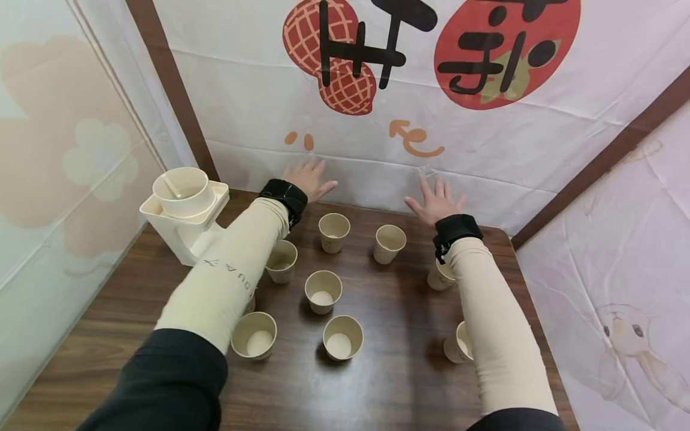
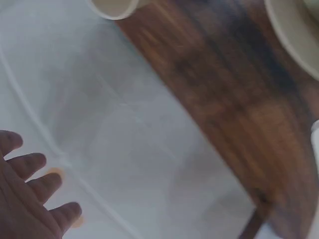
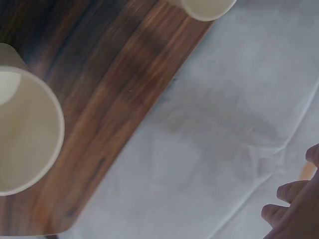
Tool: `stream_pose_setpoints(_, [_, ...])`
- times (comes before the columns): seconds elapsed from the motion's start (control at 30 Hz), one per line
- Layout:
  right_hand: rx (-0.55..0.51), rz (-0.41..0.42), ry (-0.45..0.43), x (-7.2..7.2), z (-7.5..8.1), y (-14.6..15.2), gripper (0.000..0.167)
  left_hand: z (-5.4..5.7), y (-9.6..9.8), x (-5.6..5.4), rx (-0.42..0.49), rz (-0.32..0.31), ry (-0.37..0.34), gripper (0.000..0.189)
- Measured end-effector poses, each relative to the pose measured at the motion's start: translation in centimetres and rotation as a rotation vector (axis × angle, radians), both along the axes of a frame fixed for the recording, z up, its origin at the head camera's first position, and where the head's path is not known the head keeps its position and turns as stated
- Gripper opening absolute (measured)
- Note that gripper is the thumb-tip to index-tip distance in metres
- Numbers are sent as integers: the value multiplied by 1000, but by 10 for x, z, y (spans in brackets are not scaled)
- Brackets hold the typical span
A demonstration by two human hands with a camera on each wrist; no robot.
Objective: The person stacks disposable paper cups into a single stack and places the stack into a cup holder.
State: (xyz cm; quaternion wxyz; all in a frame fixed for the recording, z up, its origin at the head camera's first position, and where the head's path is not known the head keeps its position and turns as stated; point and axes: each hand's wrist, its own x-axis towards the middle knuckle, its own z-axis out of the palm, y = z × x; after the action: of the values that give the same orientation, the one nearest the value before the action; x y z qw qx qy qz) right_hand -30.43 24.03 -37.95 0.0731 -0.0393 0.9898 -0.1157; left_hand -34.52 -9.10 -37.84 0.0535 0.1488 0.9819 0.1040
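Both hands reach out over the far edge of the table, fingers spread and holding nothing. The left hand [image 1: 308, 179] is in front of the white cloth, beyond a paper cup [image 1: 334, 232]. Farther right, the right hand [image 1: 435, 203] is held out past another paper cup [image 1: 390, 243]. Several more beige cups stand upright on the wood, among them a cup [image 1: 323, 291] near the middle and a cup [image 1: 343, 337] closer in. A cup [image 1: 442, 275] and a cup [image 1: 459, 344] are partly hidden by the right forearm. In the right wrist view a cup [image 3: 30, 129] shows large at the left.
At the back left of the brown table [image 1: 399, 383] stands a cream-coloured holder [image 1: 185, 230] bearing a wide bowl-like cup [image 1: 185, 194] with a stick in it. A white printed cloth [image 1: 242, 90] hangs behind the table, with more cloth at both sides.
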Motion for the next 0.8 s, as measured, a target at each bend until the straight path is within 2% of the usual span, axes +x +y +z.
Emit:
stream_pose_setpoints(0.13, [4, 47, 31, 7, 11, -5, 77, 21, -2, 6, -10, -91, 9, 75])
stream_pose_setpoints(0.2, [-3, 70, 40, 12, 18, -8, 76, 34, -5, 14, -2, -137, -23, 76])
stream_pose_setpoints(0.37, [-43, 137, 100, 26, 27, -13, 73, 65, -14, 44, 28, -250, -57, 75])
stream_pose_setpoints(0.47, [-85, 183, 152, 37, 29, -15, 74, 77, -23, 64, 71, -297, -25, 71])
stream_pose_setpoints(0.53, [-125, 210, 162, 45, 30, -16, 74, 80, -32, 79, 141, -314, 12, 66])
stream_pose_setpoints(0.63, [-217, 229, 113, 62, 34, -19, 76, 78, -52, 104, 285, -309, 87, 58])
stream_pose_setpoints(0.8, [-360, 245, 3, 101, 39, -30, 86, 59, -93, 146, 506, -263, 184, 42])
